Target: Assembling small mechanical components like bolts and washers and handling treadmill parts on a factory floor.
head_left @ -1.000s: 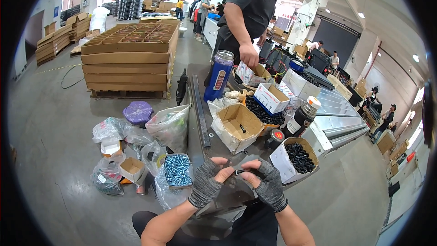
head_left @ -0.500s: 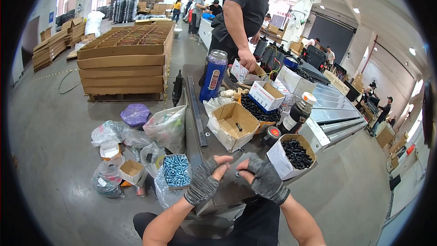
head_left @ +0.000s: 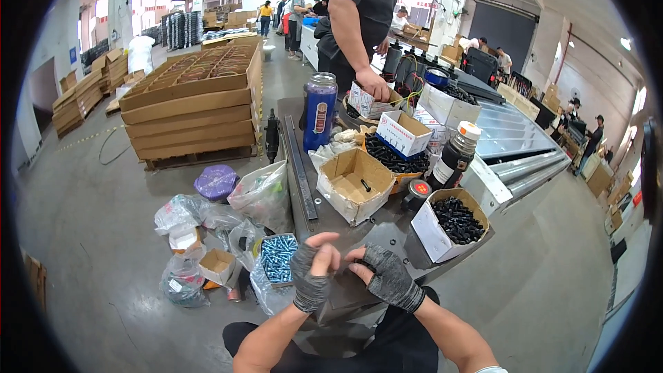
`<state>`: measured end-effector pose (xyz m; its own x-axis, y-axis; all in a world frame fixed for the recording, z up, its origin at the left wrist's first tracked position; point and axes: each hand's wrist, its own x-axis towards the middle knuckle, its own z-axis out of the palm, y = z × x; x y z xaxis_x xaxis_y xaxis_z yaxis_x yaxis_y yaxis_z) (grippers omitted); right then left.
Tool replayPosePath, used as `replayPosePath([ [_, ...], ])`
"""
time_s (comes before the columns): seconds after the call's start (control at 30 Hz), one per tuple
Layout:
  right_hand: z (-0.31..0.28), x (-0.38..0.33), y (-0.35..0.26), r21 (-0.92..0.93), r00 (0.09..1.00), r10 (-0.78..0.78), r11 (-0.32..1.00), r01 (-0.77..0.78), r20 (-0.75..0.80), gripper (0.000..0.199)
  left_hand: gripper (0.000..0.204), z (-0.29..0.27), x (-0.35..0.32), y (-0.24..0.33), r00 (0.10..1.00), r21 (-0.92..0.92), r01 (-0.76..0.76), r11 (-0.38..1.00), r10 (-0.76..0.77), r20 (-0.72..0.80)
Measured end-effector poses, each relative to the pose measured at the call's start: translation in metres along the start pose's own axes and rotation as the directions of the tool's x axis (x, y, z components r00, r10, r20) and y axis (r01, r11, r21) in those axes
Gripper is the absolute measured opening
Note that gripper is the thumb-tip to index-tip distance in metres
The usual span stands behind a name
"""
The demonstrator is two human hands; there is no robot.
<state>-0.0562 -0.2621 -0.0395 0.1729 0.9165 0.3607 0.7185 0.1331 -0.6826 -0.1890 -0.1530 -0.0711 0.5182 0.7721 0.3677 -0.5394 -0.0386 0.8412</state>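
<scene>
My gloved left hand (head_left: 314,273) and gloved right hand (head_left: 387,276) face each other just above the front of the dark table (head_left: 352,290). Left fingers are bent inward with thumb and index near each other; anything they grip is hidden. The right thumb and index come together in a pinch around something too small to make out. Beyond them stands an open cardboard box (head_left: 338,197) holding a single black bolt (head_left: 365,185). To its right is a white box (head_left: 431,242) full of small black parts (head_left: 456,221). A few small dark rings (head_left: 392,241) lie on the tabletop.
Left of the table are blue screws (head_left: 278,259) in a box, plastic bags (head_left: 183,283) and a purple roll (head_left: 215,182). A blue bottle (head_left: 320,114), a dark bottle (head_left: 452,159) and a metal bar (head_left: 302,173) stand or lie on it. Opposite, a co-worker's hand (head_left: 373,86) reaches into a box.
The view has shifted, so the surroundings sit slightly more to the right. My hands stay close together; the small dark ring seen by my right fingertips is no longer visible there.
</scene>
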Motion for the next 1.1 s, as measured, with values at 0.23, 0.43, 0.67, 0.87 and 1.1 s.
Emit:
replayPosePath([
  [0.23, 0.027, 0.002, -0.015, 0.546, 0.978, 0.205, 0.814, -0.197, 0.046, 0.023, 0.026, 0.009, 0.025, 0.022, 0.976, -0.44, -0.052, 0.896, -0.047, -0.211],
  [0.43, 0.024, 0.007, -0.019, 0.674, 0.92, 0.393, 0.679, -0.29, -0.001, 0.027, 0.032, 0.037, 0.043, 0.033, 0.979, -0.121, 0.192, 0.974, -0.199, -0.043],
  [0.67, 0.013, 0.008, 0.002, 0.697, 0.917, 0.368, 0.698, -0.163, -0.153, 0.02, 0.032, 0.054, 0.053, 0.025, 0.938, -0.387, 0.312, 0.868, -0.346, -0.019],
  [0.87, 0.011, 0.004, 0.009, 0.675, 0.905, 0.347, 0.731, -0.098, -0.245, 0.02, 0.029, 0.053, 0.05, 0.003, 0.925, -0.538, 0.303, 0.787, -0.379, -0.034],
  [1.1, 0.015, 0.005, 0.018, 0.649, 0.902, 0.324, 0.758, -0.068, -0.285, 0.02, 0.027, 0.049, 0.041, -0.005, 0.933, -0.541, 0.244, 0.805, -0.346, -0.095],
])
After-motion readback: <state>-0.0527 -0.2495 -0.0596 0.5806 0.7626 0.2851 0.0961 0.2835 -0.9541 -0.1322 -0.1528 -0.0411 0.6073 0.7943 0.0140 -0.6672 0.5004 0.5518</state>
